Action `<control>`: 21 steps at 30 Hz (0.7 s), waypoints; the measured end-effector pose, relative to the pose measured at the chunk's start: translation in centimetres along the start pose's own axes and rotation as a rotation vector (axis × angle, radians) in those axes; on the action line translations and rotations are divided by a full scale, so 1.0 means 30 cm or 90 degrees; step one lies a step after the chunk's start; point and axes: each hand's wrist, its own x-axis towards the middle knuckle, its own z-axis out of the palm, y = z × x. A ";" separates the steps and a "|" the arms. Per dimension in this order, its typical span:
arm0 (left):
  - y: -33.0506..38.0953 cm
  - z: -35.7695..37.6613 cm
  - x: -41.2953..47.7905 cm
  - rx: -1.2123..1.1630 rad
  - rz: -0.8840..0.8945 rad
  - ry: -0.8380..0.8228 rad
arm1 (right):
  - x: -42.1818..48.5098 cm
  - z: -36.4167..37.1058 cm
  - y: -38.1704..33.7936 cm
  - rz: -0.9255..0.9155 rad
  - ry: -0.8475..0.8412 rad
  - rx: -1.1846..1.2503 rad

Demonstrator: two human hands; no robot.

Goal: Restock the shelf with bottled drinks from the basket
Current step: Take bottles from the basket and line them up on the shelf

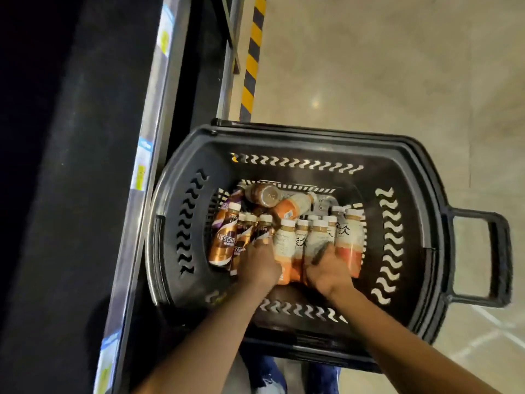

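A black plastic basket (403, 172) stands on the floor beside the shelf (153, 115) and holds several bottled drinks. Brown Nescafe bottles (224, 240) lean at its left; white-and-orange bottles (349, 240) stand at its right, and two bottles (289, 206) lie on their sides behind them. Both my hands are down inside the basket. My left hand (260, 264) grips a dark coffee bottle (264, 227) next to the Nescafe ones. My right hand (326, 270) is closed around a white-and-orange bottle (318, 237) in the middle row.
The shelf's metal front edge with price tags (140, 172) runs along the left, its top dark. A yellow-and-black striped post (251, 69) stands behind the basket. The basket's handle (494, 257) sticks out to the right over beige floor. My legs (295, 376) are below the basket.
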 end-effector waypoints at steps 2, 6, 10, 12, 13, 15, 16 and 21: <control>-0.020 0.091 0.097 -0.028 -0.060 0.032 | 0.077 0.116 0.009 0.035 0.041 0.052; -0.020 0.161 0.168 0.009 -0.048 0.099 | 0.151 0.180 0.013 0.059 0.167 0.107; -0.028 0.137 0.220 0.043 0.012 0.026 | 0.188 0.147 0.028 0.077 0.157 0.177; -0.029 0.103 0.219 -0.036 -0.020 -0.042 | 0.165 0.137 0.025 0.082 0.096 0.251; -0.029 0.083 0.202 -0.099 -0.038 -0.066 | 0.138 0.130 0.027 0.079 0.074 0.289; -0.017 0.025 0.124 -0.218 -0.062 -0.088 | 0.065 0.096 0.039 0.068 0.038 0.374; -0.006 -0.009 0.063 -0.271 -0.079 -0.085 | 0.004 0.064 0.039 0.056 0.024 0.413; 0.118 -0.296 -0.377 -0.416 -0.058 -0.089 | -0.477 -0.258 -0.031 0.015 -0.048 0.551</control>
